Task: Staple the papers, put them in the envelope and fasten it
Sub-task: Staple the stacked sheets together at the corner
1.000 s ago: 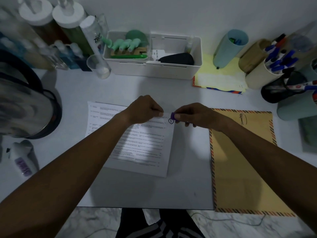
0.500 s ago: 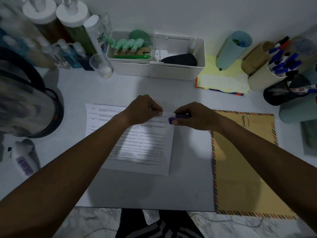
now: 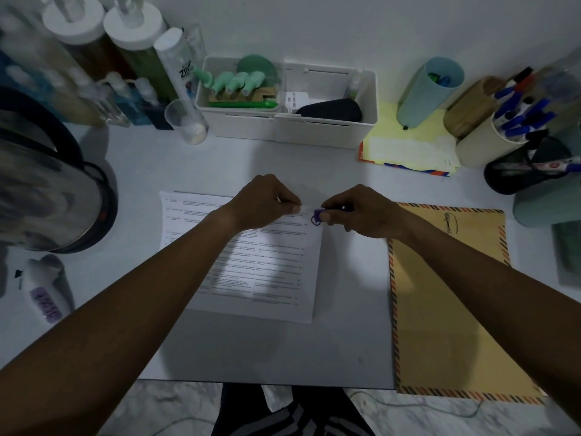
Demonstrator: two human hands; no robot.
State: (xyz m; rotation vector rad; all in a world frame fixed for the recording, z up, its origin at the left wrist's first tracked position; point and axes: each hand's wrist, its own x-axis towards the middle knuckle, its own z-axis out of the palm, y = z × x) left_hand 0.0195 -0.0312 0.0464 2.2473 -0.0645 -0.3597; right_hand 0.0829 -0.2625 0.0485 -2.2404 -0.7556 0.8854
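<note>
Head view. Table [image 3: 345, 341], pale, lit dimly.

Papers [image 3: 270, 262]: printed sheets lying flat at centre, top right corner at 12 o'clock of the stack between both hands.

Left hand [image 3: 262, 202]: fingers closed in a pinch on the top edge of the papers near that corner.

Right hand [image 3: 358, 212]: curled narrow around a small purple stapler [image 3: 319, 214], whose nose sits at the papers' top right corner, just beside the left fingertips.

Envelope [image 3: 440, 309]: tan, striped border, flat at 3 o'clock of the papers, apart from them, its near edge overhanging the table; string fastener at its far end.

White organiser box [image 3: 283, 127]: at 12 o'clock, against the wall.

Pen cups [image 3: 490, 136]: at 2 o'clock.

Metal kettle [image 3: 47, 190]: at 9 o'clock.
</note>
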